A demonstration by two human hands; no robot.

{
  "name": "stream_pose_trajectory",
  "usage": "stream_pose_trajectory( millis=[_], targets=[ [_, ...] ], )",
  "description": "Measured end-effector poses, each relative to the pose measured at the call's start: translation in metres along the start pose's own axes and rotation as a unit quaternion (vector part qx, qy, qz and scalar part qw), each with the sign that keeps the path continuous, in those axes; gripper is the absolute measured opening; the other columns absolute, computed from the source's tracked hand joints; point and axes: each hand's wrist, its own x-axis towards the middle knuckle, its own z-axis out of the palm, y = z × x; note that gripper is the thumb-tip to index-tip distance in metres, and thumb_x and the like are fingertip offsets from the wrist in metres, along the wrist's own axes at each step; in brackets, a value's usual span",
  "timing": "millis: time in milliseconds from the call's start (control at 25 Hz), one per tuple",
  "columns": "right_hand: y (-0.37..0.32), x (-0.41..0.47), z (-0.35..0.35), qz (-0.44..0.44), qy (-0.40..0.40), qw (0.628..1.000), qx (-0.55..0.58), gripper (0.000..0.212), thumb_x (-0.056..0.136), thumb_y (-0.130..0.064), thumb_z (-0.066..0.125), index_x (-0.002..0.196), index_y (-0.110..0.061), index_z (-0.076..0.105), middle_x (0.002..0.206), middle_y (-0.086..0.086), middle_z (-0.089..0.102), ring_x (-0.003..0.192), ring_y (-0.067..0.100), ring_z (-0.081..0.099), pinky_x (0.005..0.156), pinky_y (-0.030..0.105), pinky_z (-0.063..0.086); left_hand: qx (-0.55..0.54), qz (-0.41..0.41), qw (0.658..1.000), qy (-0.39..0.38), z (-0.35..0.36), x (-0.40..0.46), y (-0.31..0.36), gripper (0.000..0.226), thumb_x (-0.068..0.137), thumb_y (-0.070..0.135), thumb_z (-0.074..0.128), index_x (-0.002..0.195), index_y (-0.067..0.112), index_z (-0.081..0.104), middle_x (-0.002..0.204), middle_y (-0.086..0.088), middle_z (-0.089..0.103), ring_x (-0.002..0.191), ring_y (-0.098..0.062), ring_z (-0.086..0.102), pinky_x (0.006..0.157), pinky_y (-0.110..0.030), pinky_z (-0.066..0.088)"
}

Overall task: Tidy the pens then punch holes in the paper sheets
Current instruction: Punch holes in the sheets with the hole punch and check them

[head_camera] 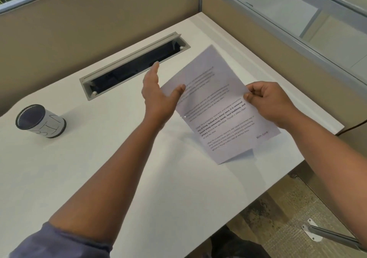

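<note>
Right hand (264, 100) pinches the paper sheets (222, 106) at their right edge, thumb on top. Sheets are lifted and tilted above the desk (99, 168), toward its right edge; the lowest corner is near or touching the surface. Left hand (158, 95) is spread, fingers straight, thumb lying on the sheets' left edge. Could be one sheet or several; the edges are too blurred to count.

Pen cup (40, 121) lies tipped on its side near the left edge, mouth open, no pens visible. No punch in view.

Risks: a one-sided pinch lets loose sheets fan or slide out, and the right edge is close, so a dropped sheet may go to the floor. Open cable tray (135, 65) along the back edge could catch a corner.

Room: broad bare surface at centre and front.
</note>
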Motion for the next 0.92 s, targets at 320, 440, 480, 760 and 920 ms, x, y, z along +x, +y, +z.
stream_pose_trajectory(
  millis=[320, 440, 480, 760, 920],
  targets=[
    [0.034, 0.044, -0.032, 0.118, -0.007, 0.992, 0.047, 0.017, 0.098, -0.006, 0.059, 0.095, -0.016, 0.073, 0.078, -0.002, 0.079, 0.064, 0.013, 0.074, 0.062, 0.031, 0.062, -0.136, -0.219, 0.958, -0.124, 0.087, -0.013, -0.040, 0.100, 0.084, 0.024, 0.075, 0.158, 0.029, 0.007, 0.103, -0.003, 0.063, 0.088, -0.017, 0.066, 0.080, -0.034, 0.055],
    [0.046, 0.067, -0.035, 0.147, -0.002, 0.989, 0.022, 0.016, 0.097, -0.007, 0.061, 0.092, -0.018, 0.073, 0.093, 0.010, 0.078, 0.070, 0.019, 0.072, 0.075, 0.039, 0.062, -0.079, -0.159, 0.979, -0.098, 0.111, -0.016, -0.044, 0.106, 0.079, 0.027, 0.074, 0.155, 0.042, 0.001, 0.097, 0.006, 0.064, 0.080, -0.004, 0.067, 0.073, -0.024, 0.051],
    [0.051, 0.076, -0.036, 0.154, -0.002, 0.988, 0.011, 0.014, 0.097, -0.009, 0.061, 0.096, -0.017, 0.073, 0.100, 0.015, 0.077, 0.077, 0.022, 0.071, 0.082, 0.044, 0.061, -0.055, -0.129, 0.985, -0.099, 0.119, -0.015, -0.045, 0.109, 0.078, 0.029, 0.075, 0.154, 0.044, -0.001, 0.098, 0.009, 0.064, 0.079, -0.003, 0.067, 0.071, -0.022, 0.051],
    [0.073, 0.114, -0.030, 0.175, -0.011, 0.984, -0.041, 0.014, 0.096, -0.010, 0.062, 0.094, -0.020, 0.071, 0.109, 0.018, 0.074, 0.084, 0.026, 0.069, 0.087, 0.045, 0.057, 0.245, -0.021, 0.961, -0.125, 0.152, -0.013, -0.060, 0.093, 0.081, 0.066, 0.062, 0.156, 0.024, 0.025, 0.140, -0.002, 0.044, 0.126, -0.027, 0.043, 0.103, -0.044, 0.035],
    [0.083, 0.123, -0.029, 0.173, -0.011, 0.983, -0.055, 0.021, 0.094, -0.008, 0.061, 0.081, -0.022, 0.070, 0.092, 0.009, 0.074, 0.074, 0.022, 0.067, 0.070, 0.030, 0.055, 0.295, 0.024, 0.950, -0.100, 0.157, -0.019, -0.069, 0.091, 0.081, 0.073, 0.052, 0.154, 0.024, 0.027, 0.134, 0.001, 0.039, 0.124, -0.024, 0.033, 0.103, -0.042, 0.028]
  ],
)
